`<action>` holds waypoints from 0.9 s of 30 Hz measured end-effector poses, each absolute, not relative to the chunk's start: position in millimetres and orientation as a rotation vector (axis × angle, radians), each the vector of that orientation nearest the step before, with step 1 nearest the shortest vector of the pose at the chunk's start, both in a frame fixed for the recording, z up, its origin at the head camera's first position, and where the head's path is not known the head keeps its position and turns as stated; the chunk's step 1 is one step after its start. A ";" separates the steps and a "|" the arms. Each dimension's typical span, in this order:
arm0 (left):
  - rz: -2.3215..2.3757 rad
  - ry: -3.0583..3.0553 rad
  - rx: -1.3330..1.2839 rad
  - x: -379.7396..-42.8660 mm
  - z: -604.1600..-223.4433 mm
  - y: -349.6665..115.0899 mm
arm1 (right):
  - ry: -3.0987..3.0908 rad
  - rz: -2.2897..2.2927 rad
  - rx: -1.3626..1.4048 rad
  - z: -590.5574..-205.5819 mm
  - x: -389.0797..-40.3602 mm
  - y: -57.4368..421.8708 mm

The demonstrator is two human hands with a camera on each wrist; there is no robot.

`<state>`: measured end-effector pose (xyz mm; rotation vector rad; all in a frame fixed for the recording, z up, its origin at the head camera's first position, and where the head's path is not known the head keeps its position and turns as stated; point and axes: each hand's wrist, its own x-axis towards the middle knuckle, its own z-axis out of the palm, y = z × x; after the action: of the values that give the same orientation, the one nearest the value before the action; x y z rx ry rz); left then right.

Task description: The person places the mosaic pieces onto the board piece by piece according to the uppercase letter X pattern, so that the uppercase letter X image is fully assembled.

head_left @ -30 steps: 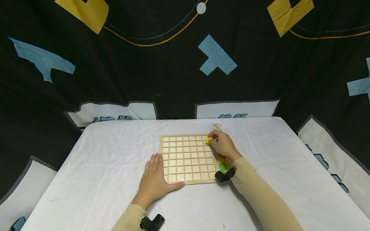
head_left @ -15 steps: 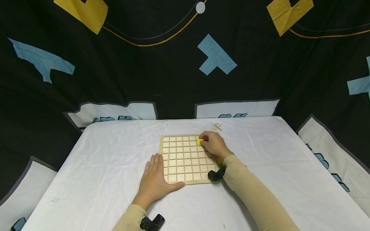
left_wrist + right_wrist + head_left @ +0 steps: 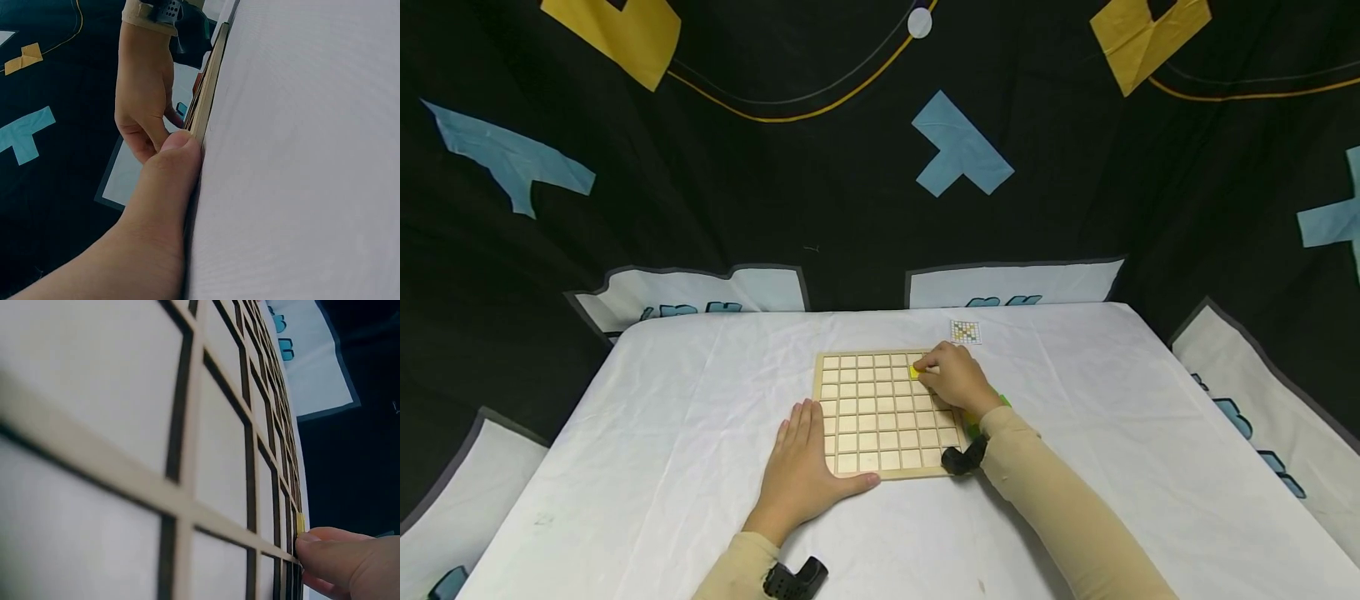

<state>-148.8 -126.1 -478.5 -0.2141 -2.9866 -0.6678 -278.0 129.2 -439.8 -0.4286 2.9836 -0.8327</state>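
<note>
A square wooden board [image 3: 867, 417] divided into a grid of cells lies flat on the table. My left hand [image 3: 801, 471] rests at its near left corner, fingers straight along the left edge and thumb on the front edge; the left wrist view shows that thumb [image 3: 178, 156] against the rim. Over the board's far right part, my right hand [image 3: 957, 379] holds a yellow square tile [image 3: 914, 372] between thumb and fingertips, down at a cell near the far edge. In the right wrist view the yellow tile [image 3: 300, 522] sits at the fingertips, partly hidden by them.
Green tiles [image 3: 973, 430] and other coloured pieces lie by the board's right edge, mostly hidden under my right wrist. A small printed card with a coloured grid [image 3: 966, 332] lies beyond the far right corner. White cloth [image 3: 685, 400] covers the table, with a dark curtain behind.
My right hand has carried the yellow tile leftward from the board's right edge, then lowered it to a cell near the far edge. The left hand and board have stayed still.
</note>
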 end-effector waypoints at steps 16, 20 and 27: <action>-0.672 -2.972 -0.228 -148.3 -478.1 -126.7 | 2.887 -0.964 -0.379 -424.8 -265.1 176.0; -0.670 -2.974 -0.228 -148.1 -478.2 -127.0 | 2.851 -0.891 -0.359 -424.1 -259.5 189.9; -0.681 -2.973 -0.232 -147.8 -477.6 -126.6 | 2.815 -0.862 -0.570 -430.9 -251.2 206.7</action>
<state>-147.8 -126.6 -477.6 -0.2325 -2.9734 -0.6807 -251.2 206.7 -430.9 -0.5696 2.8147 -0.8625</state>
